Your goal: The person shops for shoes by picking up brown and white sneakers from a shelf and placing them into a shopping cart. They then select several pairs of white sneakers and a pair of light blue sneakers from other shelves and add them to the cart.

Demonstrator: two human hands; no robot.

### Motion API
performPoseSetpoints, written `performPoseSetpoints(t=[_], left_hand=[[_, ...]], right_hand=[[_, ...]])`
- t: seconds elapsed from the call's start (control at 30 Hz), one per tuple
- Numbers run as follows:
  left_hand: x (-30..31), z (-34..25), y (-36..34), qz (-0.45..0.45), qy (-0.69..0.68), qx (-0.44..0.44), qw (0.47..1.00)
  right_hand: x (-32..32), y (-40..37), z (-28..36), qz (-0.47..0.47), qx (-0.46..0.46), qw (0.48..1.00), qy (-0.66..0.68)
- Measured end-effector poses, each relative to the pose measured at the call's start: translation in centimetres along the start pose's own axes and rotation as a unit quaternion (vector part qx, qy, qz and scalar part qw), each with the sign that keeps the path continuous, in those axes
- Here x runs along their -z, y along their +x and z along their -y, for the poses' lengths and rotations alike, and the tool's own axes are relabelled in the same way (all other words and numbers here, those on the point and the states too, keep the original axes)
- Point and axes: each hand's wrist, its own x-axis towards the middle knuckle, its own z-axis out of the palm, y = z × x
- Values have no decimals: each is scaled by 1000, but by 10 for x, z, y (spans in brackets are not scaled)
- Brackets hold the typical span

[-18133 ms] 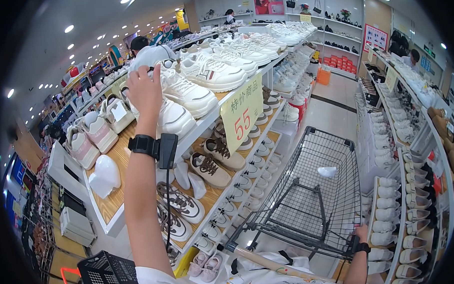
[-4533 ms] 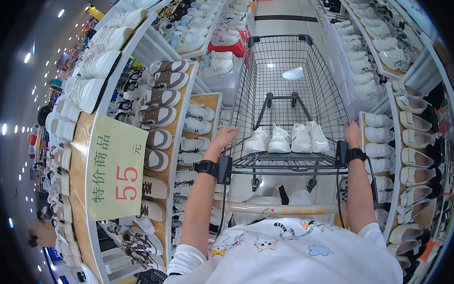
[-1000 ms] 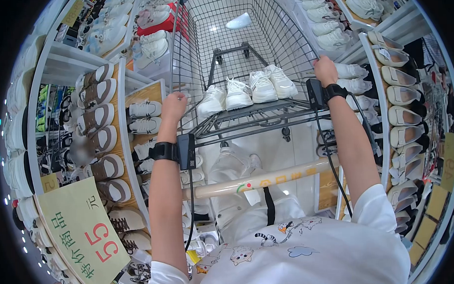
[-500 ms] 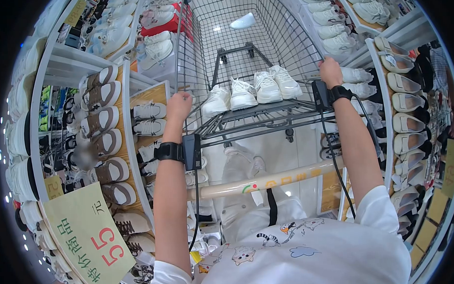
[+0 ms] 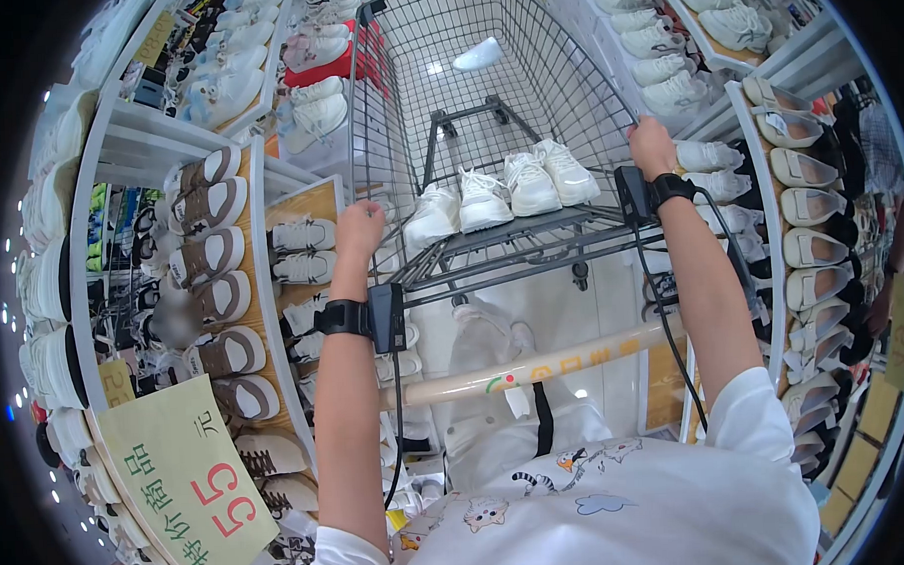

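Note:
A grey wire shopping cart (image 5: 531,252) stands in front of me, with its handlebar (image 5: 534,363) across my waist. My left hand (image 5: 359,229) is closed on the left side edge of the cart. On the opposite side edge, my right hand (image 5: 652,148) is closed too. Between my hands, several white sneakers (image 5: 484,202) sit in a row on the cart's fold-down seat, toes toward me. A single white item (image 5: 477,54), perhaps a shoe, lies at the far end of the basket. Both wrists carry black straps with small boxes and cables.
Shelves of shoes line both sides: brown-and-white shoes (image 5: 210,256) at left, cream flats (image 5: 810,208) at right. A yellow price sign (image 5: 188,481) juts out at lower left. A red shoe box (image 5: 340,62) stands beyond the cart's left side.
Shelves and the price sign have shifted slightly down in view, toward me. My left hand and the near cart edge sit a little lower. Both hands keep their hold.

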Motion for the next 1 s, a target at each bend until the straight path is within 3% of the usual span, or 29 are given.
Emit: performPoseSetpoints(t=[0.33,1.0], left_hand=[[-7,8,3,-36,10,-20,999],[5,-3,2,0,-11,30,999]], right_hand=[[-1,4,4,6,3,1000,-6],[-6,15,5,49,-6,999,22]])
